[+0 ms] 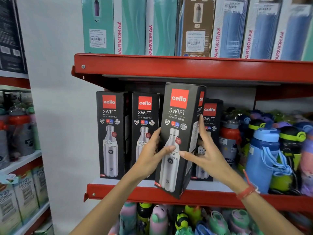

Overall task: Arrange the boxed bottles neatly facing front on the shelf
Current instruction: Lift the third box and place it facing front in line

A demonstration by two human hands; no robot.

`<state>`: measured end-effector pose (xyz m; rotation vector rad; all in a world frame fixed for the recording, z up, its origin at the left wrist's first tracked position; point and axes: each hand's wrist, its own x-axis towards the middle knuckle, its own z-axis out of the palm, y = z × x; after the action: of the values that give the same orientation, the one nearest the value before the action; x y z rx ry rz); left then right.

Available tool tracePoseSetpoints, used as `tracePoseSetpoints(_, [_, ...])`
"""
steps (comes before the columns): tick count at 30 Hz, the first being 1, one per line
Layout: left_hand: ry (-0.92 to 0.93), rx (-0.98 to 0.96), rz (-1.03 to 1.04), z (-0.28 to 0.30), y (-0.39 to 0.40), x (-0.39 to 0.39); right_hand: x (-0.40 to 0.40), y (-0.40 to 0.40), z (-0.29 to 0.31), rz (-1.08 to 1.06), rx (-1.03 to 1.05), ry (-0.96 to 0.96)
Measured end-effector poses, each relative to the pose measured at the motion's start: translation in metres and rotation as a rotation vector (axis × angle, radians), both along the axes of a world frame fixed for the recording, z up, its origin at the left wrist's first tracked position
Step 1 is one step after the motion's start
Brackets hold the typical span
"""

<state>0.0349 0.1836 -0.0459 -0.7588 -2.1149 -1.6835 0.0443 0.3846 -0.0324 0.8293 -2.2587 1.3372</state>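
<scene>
A black Cello Swift bottle box (179,126) is tilted, its lower corner hanging over the front edge of the red shelf (203,198). My left hand (152,155) grips its left edge, thumb across the front. My right hand (203,150) holds its right side with fingers spread. Two matching boxes stand upright facing front to the left, the nearer box (144,129) and the farther box (111,134). Another matching box (211,119) stands behind the held one on the right, partly hidden.
Loose colourful bottles (264,150) crowd the right part of the same shelf. The upper red shelf (186,68) carries tall teal and blue boxes. More children's bottles fill the shelf below (186,221). Another rack (20,150) stands at the left.
</scene>
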Motion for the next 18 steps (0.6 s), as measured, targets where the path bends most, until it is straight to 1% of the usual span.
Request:
tracePoseSetpoints(4, [0.043, 0.013, 0.088, -0.002, 0.007, -0.002, -0.015, 0.006, 0.007, 0.144, 0.071, -0.097])
tracePoseSetpoints(7, [0.089, 0.002, 0.202, -0.005, 0.018, -0.013, -0.032, 0.008, 0.020, 0.172, 0.156, -0.137])
tracePoseSetpoints(11, [0.114, -0.021, 0.364, -0.004, 0.033, -0.033, -0.062, 0.003, 0.027, 0.065, 0.224, -0.111])
tracePoseSetpoints(14, [0.090, -0.068, 0.430, -0.002, 0.041, -0.047, -0.080, -0.006, 0.023, -0.022, 0.174, -0.087])
tracePoseSetpoints(18, [0.034, -0.110, 0.515, -0.006, 0.048, -0.064, -0.095, -0.017, 0.011, -0.148, 0.097, -0.118])
